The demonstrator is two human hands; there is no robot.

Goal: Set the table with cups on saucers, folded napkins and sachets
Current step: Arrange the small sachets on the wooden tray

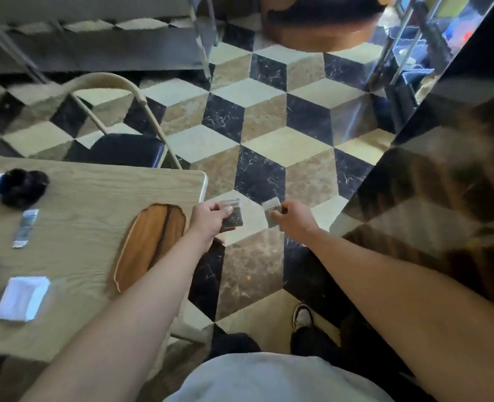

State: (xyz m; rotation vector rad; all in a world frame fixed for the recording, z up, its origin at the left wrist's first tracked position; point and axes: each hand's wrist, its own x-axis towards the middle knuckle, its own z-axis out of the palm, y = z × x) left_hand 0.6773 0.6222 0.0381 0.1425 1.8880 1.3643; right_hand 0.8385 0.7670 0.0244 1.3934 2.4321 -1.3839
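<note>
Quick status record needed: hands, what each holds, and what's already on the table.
left hand: grips a dark sachet, held over the floor just past the table corner
right hand: pinches a pale sachet, also over the floor
table: wood-look top with a worn patch near the corner
on table: silver sachet; folded white napkin; dark cup, blurred
saucers: cannot tell
chair: beyond the table, dark seat
</note>
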